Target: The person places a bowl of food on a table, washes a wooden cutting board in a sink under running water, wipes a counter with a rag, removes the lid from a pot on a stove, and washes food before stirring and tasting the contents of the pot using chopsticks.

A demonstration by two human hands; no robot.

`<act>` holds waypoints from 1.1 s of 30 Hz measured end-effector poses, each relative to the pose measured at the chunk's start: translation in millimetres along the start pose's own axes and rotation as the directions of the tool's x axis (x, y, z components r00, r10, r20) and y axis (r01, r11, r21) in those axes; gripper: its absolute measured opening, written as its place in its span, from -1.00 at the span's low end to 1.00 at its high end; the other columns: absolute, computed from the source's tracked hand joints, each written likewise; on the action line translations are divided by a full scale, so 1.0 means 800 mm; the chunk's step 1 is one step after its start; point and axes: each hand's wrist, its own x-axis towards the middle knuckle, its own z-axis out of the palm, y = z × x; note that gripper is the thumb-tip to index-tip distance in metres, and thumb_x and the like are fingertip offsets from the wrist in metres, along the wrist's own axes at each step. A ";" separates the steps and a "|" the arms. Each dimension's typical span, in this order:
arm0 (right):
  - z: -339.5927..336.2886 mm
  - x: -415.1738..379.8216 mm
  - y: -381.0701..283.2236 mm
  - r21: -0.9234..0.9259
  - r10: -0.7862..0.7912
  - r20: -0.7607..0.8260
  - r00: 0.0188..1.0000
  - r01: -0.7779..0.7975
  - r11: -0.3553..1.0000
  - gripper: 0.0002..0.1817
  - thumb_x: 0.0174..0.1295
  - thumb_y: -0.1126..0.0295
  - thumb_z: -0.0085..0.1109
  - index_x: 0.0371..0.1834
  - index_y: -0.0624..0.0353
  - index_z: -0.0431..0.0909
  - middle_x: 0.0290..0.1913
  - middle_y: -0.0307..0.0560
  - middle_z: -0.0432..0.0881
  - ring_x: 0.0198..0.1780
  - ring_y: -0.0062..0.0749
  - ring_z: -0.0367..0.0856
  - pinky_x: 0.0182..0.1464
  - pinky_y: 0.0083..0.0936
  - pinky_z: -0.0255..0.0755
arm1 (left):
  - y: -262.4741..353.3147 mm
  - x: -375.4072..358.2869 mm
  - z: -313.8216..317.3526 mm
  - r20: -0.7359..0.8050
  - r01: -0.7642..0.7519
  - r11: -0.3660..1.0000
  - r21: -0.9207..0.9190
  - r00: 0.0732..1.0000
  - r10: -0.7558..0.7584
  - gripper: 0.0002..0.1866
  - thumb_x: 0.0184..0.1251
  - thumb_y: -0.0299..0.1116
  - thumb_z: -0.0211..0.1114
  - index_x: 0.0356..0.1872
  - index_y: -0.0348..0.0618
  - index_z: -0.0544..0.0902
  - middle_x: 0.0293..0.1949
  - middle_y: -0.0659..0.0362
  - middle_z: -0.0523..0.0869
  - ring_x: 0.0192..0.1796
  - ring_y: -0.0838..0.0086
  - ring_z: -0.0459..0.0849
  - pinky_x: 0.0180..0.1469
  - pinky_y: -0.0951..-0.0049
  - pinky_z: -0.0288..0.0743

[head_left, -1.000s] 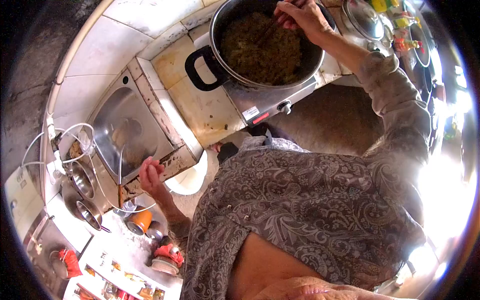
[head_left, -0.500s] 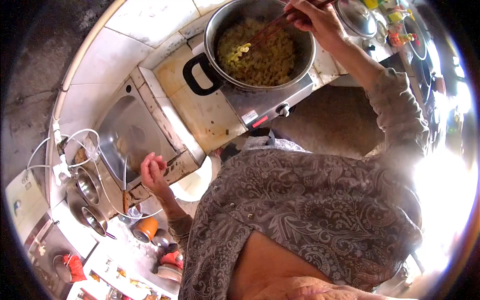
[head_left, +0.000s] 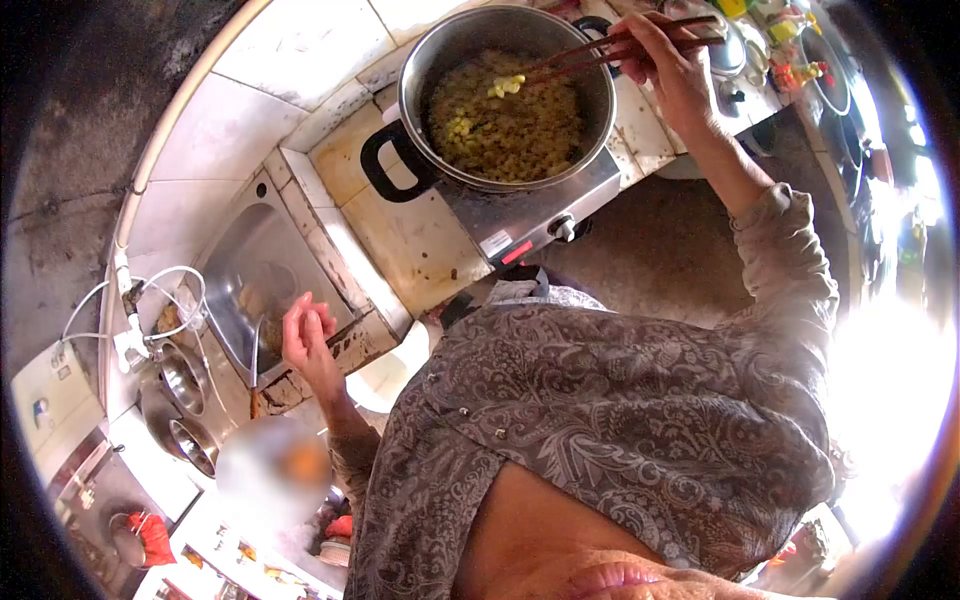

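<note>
My right hand (head_left: 672, 75) is closed around a pair of brown chopsticks (head_left: 582, 56), their tips over a deep steel pot (head_left: 409, 100). A small pale-yellow clump of food (head_left: 506, 86) is at the tips, above the chunky yellow-brown food (head_left: 510, 140) in the pot. The pot sits on a steel single-burner stove (head_left: 540, 215), and one black handle (head_left: 384, 165) points left. Near the sink's front edge, my left hand (head_left: 312, 345) is raised with its fingers loosely bent. Nothing shows in it.
A steel sink (head_left: 235, 245) is on the left, with a long-handled utensil (head_left: 256, 350) resting in it. Steel bowls (head_left: 182, 378) and a white hose (head_left: 200, 285) lie beyond it. A white bucket (head_left: 395, 375) is under the counter edge. At upper right is a pot lid (head_left: 728, 52).
My right hand and the chopsticks have shifted right in view, and the food clump at the tips has moved slightly up and right. My left hand keeps much the same pose.
</note>
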 end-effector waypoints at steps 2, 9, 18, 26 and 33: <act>-0.016 -0.007 0.020 -0.009 -0.042 0.067 0.997 0.043 0.999 -0.73 0.36 0.24 0.06 -0.23 0.27 0.57 -0.36 -0.09 0.66 -0.41 -0.58 0.59 -0.48 -0.67 0.41 | 0.023 0.007 0.013 0.014 -0.037 0.998 0.042 0.999 0.037 -0.77 0.42 -0.43 0.10 0.00 -0.24 0.59 -0.27 0.18 0.65 -0.30 0.59 0.56 -0.25 0.58 0.50; -0.017 -0.046 0.031 0.225 0.099 -0.124 0.987 -0.069 0.972 -0.74 0.33 0.30 0.11 -0.24 0.33 0.61 -0.38 -0.15 0.63 -0.42 -0.66 0.55 -0.45 -0.74 0.41 | 0.126 0.048 0.091 0.249 -0.416 0.909 0.022 0.883 0.397 -0.72 0.30 -0.59 0.22 0.03 -0.25 0.59 -0.22 0.18 0.67 -0.22 0.60 0.62 -0.20 0.66 0.49; -0.015 -0.081 0.023 0.651 0.311 -0.154 0.938 -0.141 0.746 -0.76 0.31 0.31 0.15 -0.26 0.32 0.56 -0.39 -0.11 0.62 -0.50 -0.58 0.55 -0.49 -0.74 0.48 | 0.235 0.096 0.226 0.508 -0.872 0.490 0.012 0.427 0.748 -0.58 0.04 -0.53 0.43 -0.01 -0.07 0.63 -0.11 0.21 0.67 -0.20 0.54 0.61 -0.18 0.54 0.55; -0.018 -0.086 0.022 0.661 0.304 -0.157 0.940 -0.129 0.739 -0.81 0.30 0.33 0.17 -0.24 0.25 0.50 -0.35 -0.08 0.64 -0.48 -0.55 0.59 -0.50 -0.72 0.51 | 0.236 0.111 0.269 0.569 -0.973 0.231 0.021 0.201 0.797 -0.77 0.01 -0.51 0.42 -0.26 -0.14 0.64 -0.30 0.19 0.62 -0.21 0.35 0.65 -0.17 0.39 0.60; -0.015 -0.089 0.018 0.635 0.393 -0.260 0.882 -0.151 0.758 -0.75 0.34 0.32 0.11 -0.24 0.35 0.57 -0.34 -0.09 0.63 -0.52 -0.62 0.47 -0.52 -0.79 0.35 | 0.241 0.120 0.241 0.464 -0.749 0.655 -0.098 0.548 0.696 -0.89 0.16 -0.56 0.33 -0.29 -0.15 0.69 -0.41 0.29 0.67 -0.37 0.64 0.60 -0.33 0.63 0.47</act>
